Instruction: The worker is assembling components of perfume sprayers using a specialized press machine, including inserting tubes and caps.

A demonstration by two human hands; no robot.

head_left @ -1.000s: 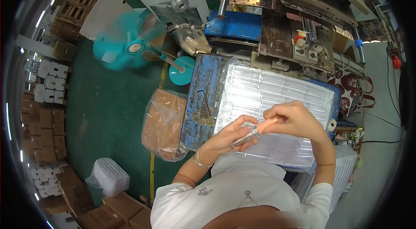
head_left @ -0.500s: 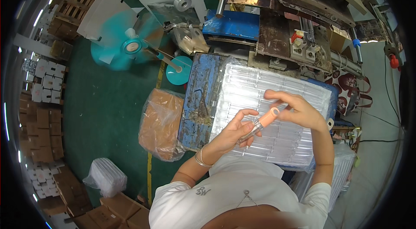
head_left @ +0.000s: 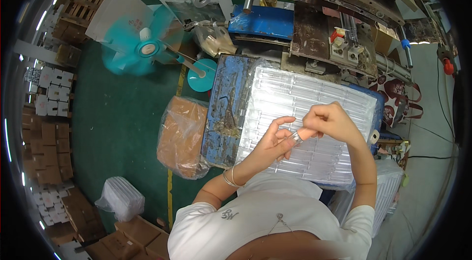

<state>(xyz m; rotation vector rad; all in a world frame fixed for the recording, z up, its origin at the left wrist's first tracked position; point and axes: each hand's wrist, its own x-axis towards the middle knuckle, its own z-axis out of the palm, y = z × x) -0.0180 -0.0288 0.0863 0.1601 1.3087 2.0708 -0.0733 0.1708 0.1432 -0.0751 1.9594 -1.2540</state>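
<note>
My left hand [head_left: 274,143] is closed round a small clear tube [head_left: 296,138] with a peach-coloured end piece [head_left: 307,134]. The tube slants up to the right, its lower part hidden by my fingers. My right hand [head_left: 330,121] is closed at the upper end of the peach piece, thumb and fingertips pressed together there. Those fingers cover the rim, so whether they pinch another small part cannot be seen. Under both hands lies a clear plastic tray [head_left: 273,90] with rows of slim transparent tubes.
A worn blue metal table [head_left: 226,107] borders the tray on the left, with a bagged brown carton [head_left: 182,137] beside it. Beyond the tray stands a machine with a dark metal plate [head_left: 309,39] and a blue panel [head_left: 263,24]. A turquoise fan [head_left: 147,48] spins at the left.
My right hand has gone from spread fingers beside the tube to a closed grip on its peach end, covering the open rim. My left hand keeps hold of the tube, slightly higher and further right.
</note>
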